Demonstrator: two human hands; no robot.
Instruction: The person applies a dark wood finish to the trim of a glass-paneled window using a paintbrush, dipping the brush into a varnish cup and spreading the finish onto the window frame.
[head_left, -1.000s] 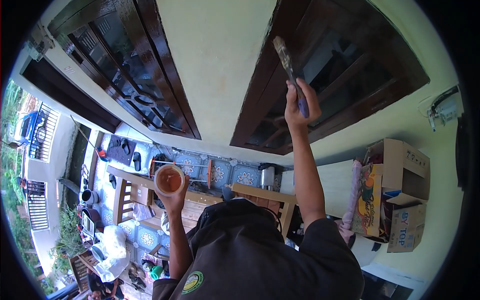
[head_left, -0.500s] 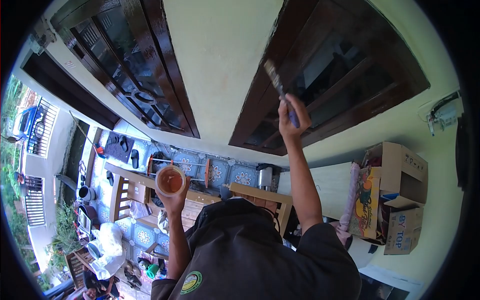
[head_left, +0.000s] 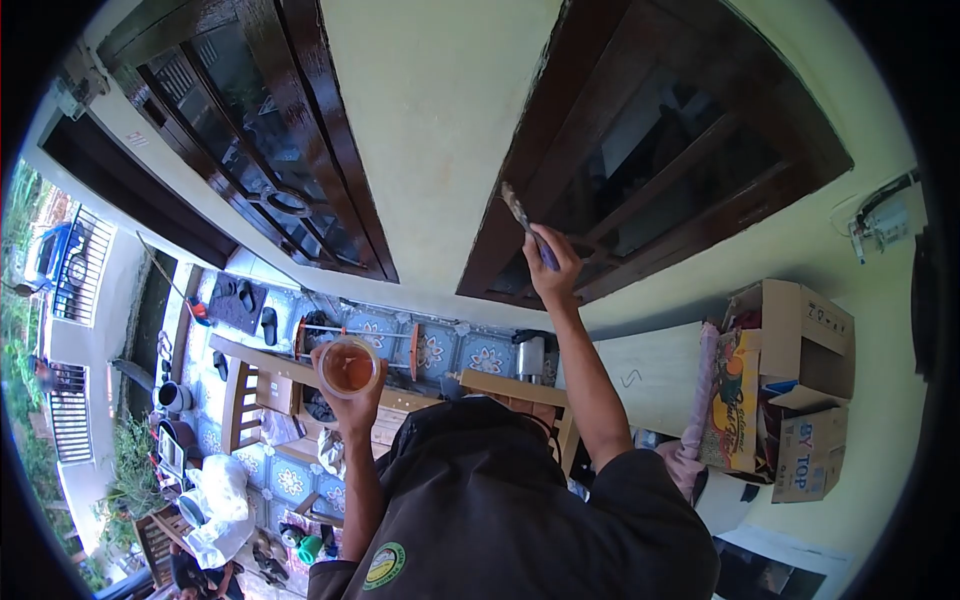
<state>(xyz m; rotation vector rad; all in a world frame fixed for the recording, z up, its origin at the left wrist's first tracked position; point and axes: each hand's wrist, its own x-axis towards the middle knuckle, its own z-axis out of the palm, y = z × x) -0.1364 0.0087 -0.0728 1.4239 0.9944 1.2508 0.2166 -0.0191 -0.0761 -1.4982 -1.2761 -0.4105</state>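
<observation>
My right hand (head_left: 555, 268) is wrapped round the purple handle of a paintbrush (head_left: 517, 208). The bristles meet the left side of a dark brown window frame (head_left: 490, 230), close to where it borders the pale wall. Lower down, my left hand (head_left: 352, 405) grips a clear plastic cup (head_left: 349, 368) holding an amber-brown liquid. The cup is upright, its open top facing the camera, and apart from the brush.
To the left stands a glossy brown door (head_left: 330, 170) with glass panes. Below are a wooden bench (head_left: 235, 400) and blue patterned tiles (head_left: 485, 350). Cardboard boxes (head_left: 815, 340) are stacked at right. Another person (head_left: 200, 575) is at the bottom left.
My right hand has moved down and slightly left, bringing the brush lower along the frame's left side. The cup in my left hand has shifted slightly to the right.
</observation>
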